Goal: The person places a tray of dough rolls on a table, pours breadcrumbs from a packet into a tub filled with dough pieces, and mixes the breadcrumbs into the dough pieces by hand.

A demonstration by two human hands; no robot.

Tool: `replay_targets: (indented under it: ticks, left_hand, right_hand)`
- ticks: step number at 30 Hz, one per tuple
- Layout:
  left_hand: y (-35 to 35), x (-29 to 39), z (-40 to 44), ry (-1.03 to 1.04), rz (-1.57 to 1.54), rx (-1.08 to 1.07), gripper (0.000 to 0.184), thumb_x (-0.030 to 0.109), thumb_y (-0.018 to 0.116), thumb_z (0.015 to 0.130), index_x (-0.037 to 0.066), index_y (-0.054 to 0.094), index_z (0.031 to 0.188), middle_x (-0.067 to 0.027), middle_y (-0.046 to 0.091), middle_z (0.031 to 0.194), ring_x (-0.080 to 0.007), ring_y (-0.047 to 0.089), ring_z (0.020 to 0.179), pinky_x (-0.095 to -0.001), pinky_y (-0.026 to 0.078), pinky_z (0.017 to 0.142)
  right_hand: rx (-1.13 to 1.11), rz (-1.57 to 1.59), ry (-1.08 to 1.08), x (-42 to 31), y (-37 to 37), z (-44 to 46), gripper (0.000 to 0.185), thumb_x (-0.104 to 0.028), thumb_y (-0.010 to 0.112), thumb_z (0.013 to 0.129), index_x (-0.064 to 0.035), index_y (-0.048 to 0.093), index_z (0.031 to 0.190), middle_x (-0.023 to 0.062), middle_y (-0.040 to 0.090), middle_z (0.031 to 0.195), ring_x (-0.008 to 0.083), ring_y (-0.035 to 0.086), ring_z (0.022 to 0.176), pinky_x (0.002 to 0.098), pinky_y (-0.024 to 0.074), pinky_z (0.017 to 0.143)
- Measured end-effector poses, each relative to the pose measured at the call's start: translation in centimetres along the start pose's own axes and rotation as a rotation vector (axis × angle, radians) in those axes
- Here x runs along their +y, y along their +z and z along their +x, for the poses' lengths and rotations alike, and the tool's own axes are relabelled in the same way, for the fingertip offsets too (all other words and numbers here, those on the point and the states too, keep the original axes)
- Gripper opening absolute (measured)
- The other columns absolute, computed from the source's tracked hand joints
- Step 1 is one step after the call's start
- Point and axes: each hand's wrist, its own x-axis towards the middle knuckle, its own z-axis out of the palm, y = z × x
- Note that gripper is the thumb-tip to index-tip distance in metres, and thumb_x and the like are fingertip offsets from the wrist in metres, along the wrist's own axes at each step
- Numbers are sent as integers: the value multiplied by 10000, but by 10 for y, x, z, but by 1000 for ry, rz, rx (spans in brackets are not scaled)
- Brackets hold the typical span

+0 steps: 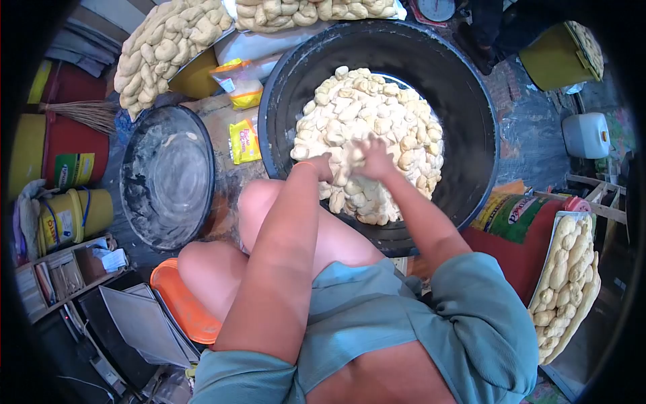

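Observation:
A heap of pale, lumpy dough pieces (410, 128), dusted with white powder, lies in a large round black tub (464, 101) in front of me. My right hand (375, 160) rests on the middle of the heap, its fingers spread and somewhat blurred. Lower left of it, my left hand (322, 168) reaches into the near left side of the heap; an orange band circles that wrist. The left fingertips are hidden among the dough pieces.
A shallow black basin (171, 178) stands at left, with yellow packets (244, 141) between it and the tub. Dough-laden trays (562, 286) sit at right and at the top. Red buckets (515, 232), a white jug (585, 135) and a person's dark-clothed leg (481, 30) are nearby.

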Motion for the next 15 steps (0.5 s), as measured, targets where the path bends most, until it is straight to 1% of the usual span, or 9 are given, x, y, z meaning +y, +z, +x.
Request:
replay_targets:
  ticks: [3, 5, 6, 7, 9, 10, 13, 14, 15]
  left_hand:
    - [1, 2, -6, 43, 89, -55, 941, 178, 780, 638, 90, 290, 1437, -188, 542, 1274, -296, 567, 1120, -373, 463, 923]
    - [0, 4, -7, 29, 71, -124, 924, 182, 781, 644, 89, 304, 1430, -184, 546, 1269, -294, 574, 1111, -376, 468, 917]
    - [5, 0, -2, 83, 144, -34, 816, 161, 772, 654, 74, 387, 1369, -183, 577, 1217, -301, 594, 1072, -384, 486, 887]
    - [8, 0, 2, 67, 185, -3, 767, 152, 763, 664, 69, 411, 1340, -182, 583, 1203, -305, 595, 1069, -385, 488, 883]
    - [11, 1, 11, 36, 266, 60, 669, 135, 746, 683, 58, 458, 1282, -182, 593, 1176, -311, 596, 1063, -387, 492, 876]
    - [12, 5, 7, 23, 277, 133, 566, 106, 712, 713, 62, 488, 1232, -179, 611, 1132, -311, 596, 1063, -398, 495, 867]
    - [7, 14, -5, 71, 306, 197, 565, 88, 681, 734, 84, 475, 1261, -178, 619, 1117, -303, 594, 1073, -400, 495, 875]
    - [11, 13, -2, 82, 348, 175, 543, 85, 672, 740, 87, 490, 1251, -179, 621, 1117, -302, 596, 1071, -399, 496, 876]
    - [17, 11, 2, 91, 392, 153, 522, 81, 662, 745, 90, 504, 1242, -179, 623, 1117, -301, 597, 1070, -397, 498, 878]
  right_hand:
    - [-61, -310, -89, -20, 26, -25, 598, -313, 760, 649, -200, 542, 1194, 116, 428, 1288, 355, 390, 1213, 515, 439, 918]
    - [-69, -237, -109, -15, 18, -36, 525, -267, 757, 650, -185, 567, 1133, 101, 453, 1207, 344, 431, 1147, 494, 456, 896]
    - [-75, -203, -118, -11, 9, -41, 489, -245, 756, 650, -178, 580, 1102, 93, 466, 1166, 339, 452, 1113, 484, 464, 885]
    - [-36, -65, -42, -10, -4, -42, 482, -236, 763, 647, -185, 590, 1094, 90, 475, 1178, 340, 465, 1101, 465, 470, 877]
    - [240, -22, -54, 16, 12, -30, 502, -263, 770, 645, -202, 584, 1108, 74, 466, 1186, 299, 469, 1079, 431, 489, 814]
    - [260, -20, -35, 13, 9, -27, 457, -228, 726, 690, -211, 583, 1124, 90, 464, 1196, 308, 469, 1077, 423, 495, 803]
    - [-62, -100, 37, -5, 6, -17, 496, -163, 706, 680, -209, 585, 1159, 140, 442, 1276, 355, 453, 1144, 418, 483, 877]
    - [-111, -226, 5, -11, 11, -17, 501, -124, 667, 689, -219, 576, 1173, 143, 419, 1323, 353, 443, 1172, 411, 485, 881]
    - [-84, -253, -11, -16, 12, -23, 488, -118, 660, 691, -218, 580, 1162, 134, 423, 1322, 342, 448, 1172, 411, 489, 872]
